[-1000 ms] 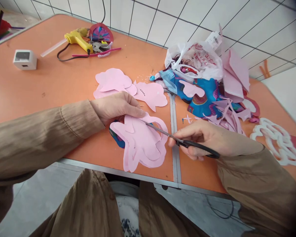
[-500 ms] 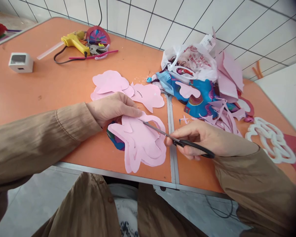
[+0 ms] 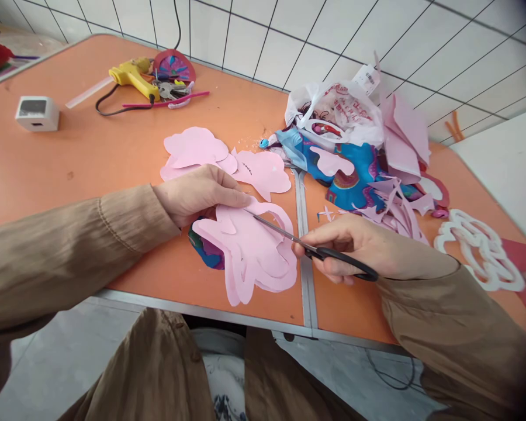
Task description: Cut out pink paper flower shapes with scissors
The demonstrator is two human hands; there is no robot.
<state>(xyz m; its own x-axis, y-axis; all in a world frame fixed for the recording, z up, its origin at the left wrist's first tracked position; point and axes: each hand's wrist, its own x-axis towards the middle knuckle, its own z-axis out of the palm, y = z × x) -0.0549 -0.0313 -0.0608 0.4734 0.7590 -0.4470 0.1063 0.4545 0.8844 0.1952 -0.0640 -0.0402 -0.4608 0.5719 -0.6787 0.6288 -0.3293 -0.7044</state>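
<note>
My left hand (image 3: pixel 206 192) pinches the upper left edge of a layered pink sheet (image 3: pixel 258 240) cut into curvy outlines, paper or thin felt. In my right hand (image 3: pixel 355 245) is a pair of scissors (image 3: pixel 322 254) with black handles; the blades point up and left and lie at the sheet near my left fingertips. The tips are partly hidden by the pink material. Under the sheet's left side shows a dark blue and green patterned piece (image 3: pixel 207 248). Just beyond my left hand lie pink cut-out shapes (image 3: pixel 196 145) and another pink cut-out with small dark marks (image 3: pixel 263 169).
On the orange table (image 3: pixel 92 152) stand a yellow glue gun (image 3: pixel 134 76) and a small white box (image 3: pixel 38 113). A white plastic bag (image 3: pixel 342 111), blue patterned fabric (image 3: pixel 355 175) and pink scraps (image 3: pixel 397 207) are heaped at the right. White looped cut-outs (image 3: pixel 480 248) lie farther right.
The pink sheet has turned slightly, its lower lobes shifting a little right. Both hands and the scissors stay almost where they were.
</note>
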